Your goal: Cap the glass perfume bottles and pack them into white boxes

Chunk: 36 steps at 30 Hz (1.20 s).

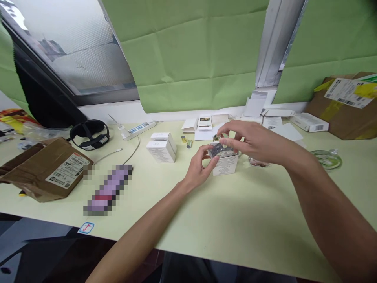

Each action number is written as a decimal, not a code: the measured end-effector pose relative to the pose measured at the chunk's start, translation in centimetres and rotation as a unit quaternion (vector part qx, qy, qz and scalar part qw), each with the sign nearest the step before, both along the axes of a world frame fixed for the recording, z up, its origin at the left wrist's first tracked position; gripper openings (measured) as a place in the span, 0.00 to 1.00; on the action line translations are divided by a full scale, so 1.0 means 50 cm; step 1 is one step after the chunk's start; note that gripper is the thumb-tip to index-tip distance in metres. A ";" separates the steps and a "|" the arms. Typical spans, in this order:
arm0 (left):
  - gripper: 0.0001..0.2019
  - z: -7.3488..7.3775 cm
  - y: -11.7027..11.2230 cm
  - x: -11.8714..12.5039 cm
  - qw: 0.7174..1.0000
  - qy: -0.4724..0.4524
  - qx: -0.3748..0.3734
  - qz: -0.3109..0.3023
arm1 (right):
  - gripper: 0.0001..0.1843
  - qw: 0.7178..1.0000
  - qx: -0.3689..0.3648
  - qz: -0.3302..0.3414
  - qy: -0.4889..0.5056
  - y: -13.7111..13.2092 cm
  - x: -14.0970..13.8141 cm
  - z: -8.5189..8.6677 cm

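Note:
A small white printed box (225, 166) stands on the table in front of me. At its top is a dark item in clear plastic wrap (223, 151), partly covered by my fingers. My left hand (200, 166) grips this wrapped item from the left, thumb in front. Reaching in from the right, my right hand (249, 140) has its fingers curled over the top of the item. A small shiny piece shows near the right fingertips, but what they hold is not clear. Two small metallic cylinders (186, 142) lie to the left of the box, near more white boxes (161, 148).
Behind my hands lie opened white cartons (255, 105). A clear bag with green contents (326, 159) and a brown parcel (347, 108) are at right. At left are a torn parcel (50, 169), a black headset (89, 135), a power strip (140, 130) and a blurred phone-shaped object (108, 190).

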<state>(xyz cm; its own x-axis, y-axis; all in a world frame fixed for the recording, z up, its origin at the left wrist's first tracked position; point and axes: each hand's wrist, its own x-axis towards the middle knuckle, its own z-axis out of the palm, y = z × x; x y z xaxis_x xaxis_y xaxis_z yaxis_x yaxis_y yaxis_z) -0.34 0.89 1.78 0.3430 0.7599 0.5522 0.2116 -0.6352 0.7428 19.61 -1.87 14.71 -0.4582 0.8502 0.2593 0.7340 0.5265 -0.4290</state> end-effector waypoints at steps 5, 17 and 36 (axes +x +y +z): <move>0.15 0.004 -0.004 0.003 1.000 0.001 0.002 -0.002 | 0.14 1.000 -0.008 -0.019 0.002 0.008 -0.001 0.005; 0.14 0.005 -0.005 0.002 1.000 0.000 0.024 -0.012 | 0.15 1.000 -0.003 -0.013 -0.026 0.020 -0.001 -0.002; 0.15 0.014 -0.005 -0.003 0.999 0.044 -0.011 -0.011 | 0.13 0.993 -0.039 -0.028 -0.109 0.009 -0.003 -0.024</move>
